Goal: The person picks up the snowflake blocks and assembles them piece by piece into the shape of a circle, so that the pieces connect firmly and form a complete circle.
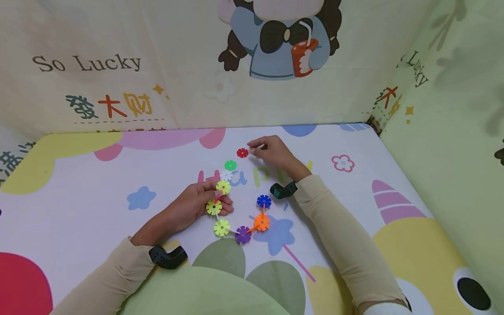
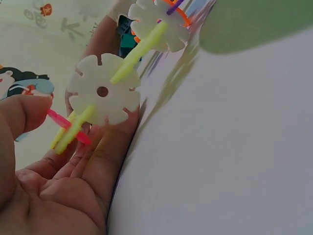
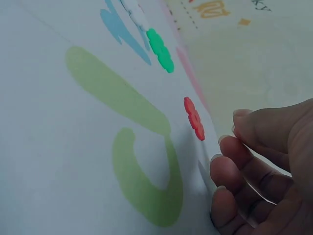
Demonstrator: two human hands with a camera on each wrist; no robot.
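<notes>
While the left hand (image 1: 191, 203) pinched the chain (image 1: 243, 235) near one end, apparently to steady it, the right hand (image 1: 273, 151), fingers loosely bent and empty, hung beside the red disc (image 1: 242, 152) on the table (image 1: 177, 168).

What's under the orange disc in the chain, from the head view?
Around the orange disc, parts of a printed blue star show. The patch directly beneath is covered, so I can't say what lies there.
</notes>
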